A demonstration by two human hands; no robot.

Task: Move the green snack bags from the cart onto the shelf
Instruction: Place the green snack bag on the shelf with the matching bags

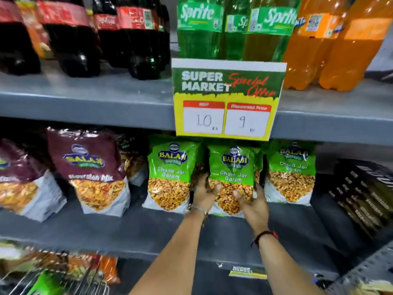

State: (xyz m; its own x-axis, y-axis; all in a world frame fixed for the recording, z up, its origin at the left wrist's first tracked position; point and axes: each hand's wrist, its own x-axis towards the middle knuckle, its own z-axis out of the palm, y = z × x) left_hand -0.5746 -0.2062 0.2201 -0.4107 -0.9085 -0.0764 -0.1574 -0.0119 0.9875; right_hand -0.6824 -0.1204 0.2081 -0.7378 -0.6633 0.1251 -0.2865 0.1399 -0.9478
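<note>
Middle shelf (148, 228), grey: three green Balaji Chana Jor Garam snack bags upright in a row. Left bag (170, 173) and right bag (290, 171) stand free, each just beside the centre one. Centre bag (232, 167) stands on the shelf, directly below the yellow special-offer price card (228, 99).
Left hand (205, 192): fingers curled against the centre bag's lower left edge; bracelet at the wrist.
Right hand (253, 201): fingers spread over the bag's lower right front, thumb on its face; dark thread band at the wrist.
Same shelf, left: maroon Balaji mix bags (89, 167). Same shelf, right: black boxes (365, 194).
Upper shelf (85, 99): cola bottles (70, 39), Sprite bottles (234, 28), orange soda bottles (331, 43).
Lower left corner: wire cart (63, 282), blurred, with a green packet (44, 284) inside.
</note>
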